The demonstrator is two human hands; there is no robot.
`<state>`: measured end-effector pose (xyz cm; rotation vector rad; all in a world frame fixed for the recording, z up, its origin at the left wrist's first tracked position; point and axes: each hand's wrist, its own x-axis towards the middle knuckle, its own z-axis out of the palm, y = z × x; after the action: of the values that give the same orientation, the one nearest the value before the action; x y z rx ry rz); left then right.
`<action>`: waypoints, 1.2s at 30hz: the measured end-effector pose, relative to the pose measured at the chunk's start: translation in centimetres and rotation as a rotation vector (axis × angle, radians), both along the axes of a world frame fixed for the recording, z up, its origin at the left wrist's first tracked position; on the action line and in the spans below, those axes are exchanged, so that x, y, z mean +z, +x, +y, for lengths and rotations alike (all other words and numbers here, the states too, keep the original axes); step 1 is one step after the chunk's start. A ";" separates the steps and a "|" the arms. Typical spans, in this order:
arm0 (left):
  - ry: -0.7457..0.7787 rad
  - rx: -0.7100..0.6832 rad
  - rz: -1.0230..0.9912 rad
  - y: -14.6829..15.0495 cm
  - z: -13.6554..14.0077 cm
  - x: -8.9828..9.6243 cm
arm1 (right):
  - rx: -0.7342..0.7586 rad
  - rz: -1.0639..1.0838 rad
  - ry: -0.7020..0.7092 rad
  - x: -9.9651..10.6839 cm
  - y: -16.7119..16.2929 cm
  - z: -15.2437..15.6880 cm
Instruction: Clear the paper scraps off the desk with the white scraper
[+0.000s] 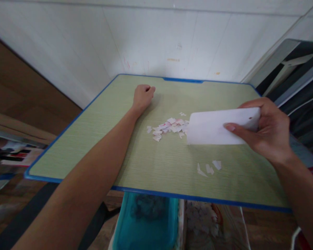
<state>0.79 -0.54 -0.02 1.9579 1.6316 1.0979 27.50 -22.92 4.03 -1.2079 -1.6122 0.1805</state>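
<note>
A heap of torn paper scraps (172, 125) lies in the middle of the green tabletop (94, 139). My right hand (272, 130) grips a white paper-like sheet (216, 126), thumb on the near face and fingers behind. The sheet looks bent or folded over, and its left edge meets the right end of the heap, hiding part of it. Beyond the heap on the left, my left hand (143, 96) is curled into a fist at the tabletop, with nothing showing in it. Several more scraps (209, 168) lie apart, in front of the sheet.
Blue edging (172, 195) runs round the tabletop, which stands against a white wall (156, 41). Below the near edge are a teal bin (146, 229) with dark stuff inside and a container of paper scraps (202, 218). A dark-grey slatted object (302, 93) stands at right.
</note>
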 end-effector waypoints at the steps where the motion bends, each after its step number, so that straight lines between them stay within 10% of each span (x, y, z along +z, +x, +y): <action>1: 0.000 0.000 -0.002 0.0 0.0 0.0 | 0.019 0.006 -0.043 0.1 0.0 0.0; 20: 0.019 -0.010 -0.035 0.0 0.1 -0.3 | 0.234 0.124 -0.395 1.1 2.4 -0.3; 27: 0.010 0.002 -0.028 0.0 0.5 -0.4 | 0.007 0.313 -0.404 1.3 3.8 -0.9; 36: 0.008 0.003 0.001 0.1 0.2 -0.1 | 0.139 0.222 -0.703 1.5 3.4 -0.7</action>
<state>0.85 -0.37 -0.10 1.9615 1.6333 1.1065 30.87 -23.67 5.54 -1.5238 -1.4737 1.0012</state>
